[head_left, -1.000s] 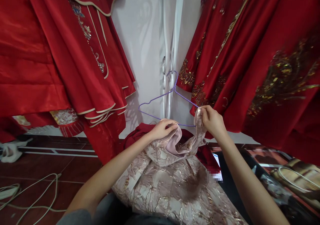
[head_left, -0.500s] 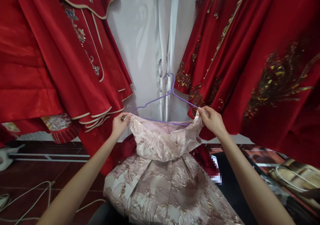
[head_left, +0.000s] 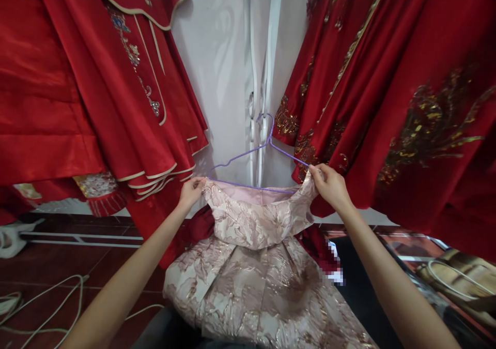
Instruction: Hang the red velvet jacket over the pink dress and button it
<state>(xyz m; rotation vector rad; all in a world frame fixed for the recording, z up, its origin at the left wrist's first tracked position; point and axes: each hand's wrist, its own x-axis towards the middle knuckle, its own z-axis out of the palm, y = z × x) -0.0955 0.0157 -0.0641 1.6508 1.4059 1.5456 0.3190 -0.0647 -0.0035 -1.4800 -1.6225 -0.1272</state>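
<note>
A pale pink brocade dress (head_left: 251,276) with a metallic floral pattern lies spread in front of me, its skirt reaching the bottom of the view. A thin purple hanger (head_left: 248,153) sits inside its neckline, hook upward. My left hand (head_left: 191,191) pinches the dress's left shoulder around the hanger's end. At the opposite shoulder, my right hand (head_left: 329,184) grips the fabric and the hanger's right end between thumb and fingers. Dark red cloth (head_left: 320,248) shows behind the dress, partly covered by it.
Red embroidered garments hang on the left (head_left: 116,80) and on the right (head_left: 387,95). White cabinet doors (head_left: 217,54) stand between them. A white cable (head_left: 79,292) loops over the dark red tiled floor, near a white rack bar (head_left: 89,240). Brown bundles (head_left: 461,276) lie at the right.
The view has shifted slightly, so the scene sits a little further right. Both hands keep their hold on the dress shoulders and hanger, with hardly any movement.
</note>
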